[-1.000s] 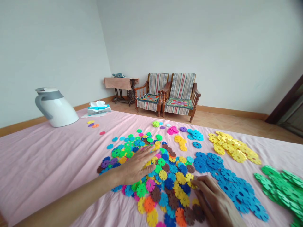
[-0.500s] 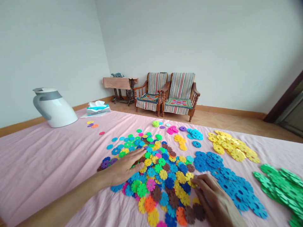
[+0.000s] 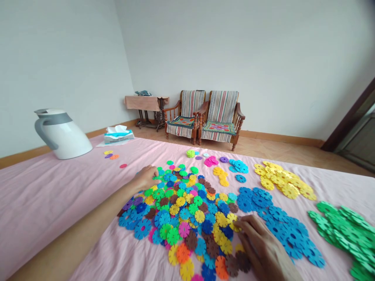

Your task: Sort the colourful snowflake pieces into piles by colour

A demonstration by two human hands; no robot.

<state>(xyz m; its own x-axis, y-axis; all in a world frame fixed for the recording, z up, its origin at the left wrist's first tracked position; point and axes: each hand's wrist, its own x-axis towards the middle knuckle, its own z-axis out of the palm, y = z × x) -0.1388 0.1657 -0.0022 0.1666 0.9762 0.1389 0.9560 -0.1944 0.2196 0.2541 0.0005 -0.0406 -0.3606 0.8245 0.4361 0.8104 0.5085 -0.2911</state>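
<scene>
A mixed pile of notched plastic discs (image 3: pixel 184 214) in many colours lies on the pink cloth. My left hand (image 3: pixel 145 178) is at the pile's far left edge, fingers curled down by green and blue discs; whatever is under its fingertips is hidden. At the near right side of the pile, my right hand (image 3: pixel 260 244) pinches the edge of a yellow disc (image 3: pixel 232 219) between thumb and fingers. Right of that hand spreads a heap of blue discs (image 3: pixel 293 236). A green heap (image 3: pixel 345 230) lies farther right, and a yellow heap (image 3: pixel 283 179) behind.
Small groups of pink discs (image 3: pixel 211 160), light blue discs (image 3: pixel 238 166) and orange-yellow discs (image 3: pixel 221 175) lie beyond the pile. A white jug (image 3: pixel 68 136) and a tissue box (image 3: pixel 118 136) stand at the back left. Two wooden armchairs (image 3: pixel 221 117) are past the table.
My left hand has moved off the middle of the pile to its far left edge, and its fingers have curled. My right hand stays at the yellow disc. The view has shifted slightly.
</scene>
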